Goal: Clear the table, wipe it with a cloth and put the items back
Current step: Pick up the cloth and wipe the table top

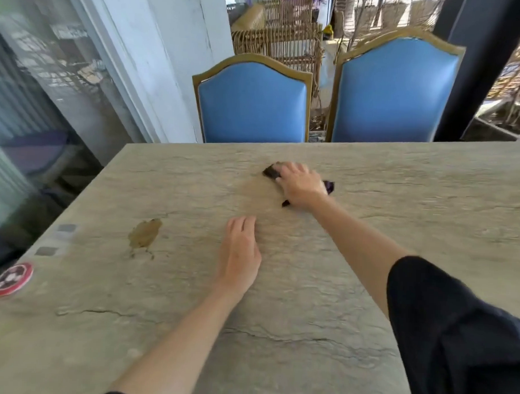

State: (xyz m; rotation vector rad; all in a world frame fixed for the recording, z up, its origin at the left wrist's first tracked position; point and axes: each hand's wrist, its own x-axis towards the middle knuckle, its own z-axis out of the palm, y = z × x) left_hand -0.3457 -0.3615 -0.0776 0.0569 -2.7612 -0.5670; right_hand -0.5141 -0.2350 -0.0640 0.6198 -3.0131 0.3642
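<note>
Table (307, 331), clearing apparently done, wiping under way: dark cloth (272, 171) near far edge beneath pressing, flat-fingered right hand (300, 185); left hand (240, 252) flat, empty, mid-table; brown stain (144, 234) near left edge unwiped; items' return outstanding.

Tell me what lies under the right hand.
A dark purple cloth, pressed to the table by the right hand. Only its ends show; the hand covers its middle.

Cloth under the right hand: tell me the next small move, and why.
Probably slide the cloth leftward and nearer, toward the brownish stain. The right hand presses it on the table well away from that stain, which looks unwiped. The left hand rests flat near the path and may need to lift.
</note>
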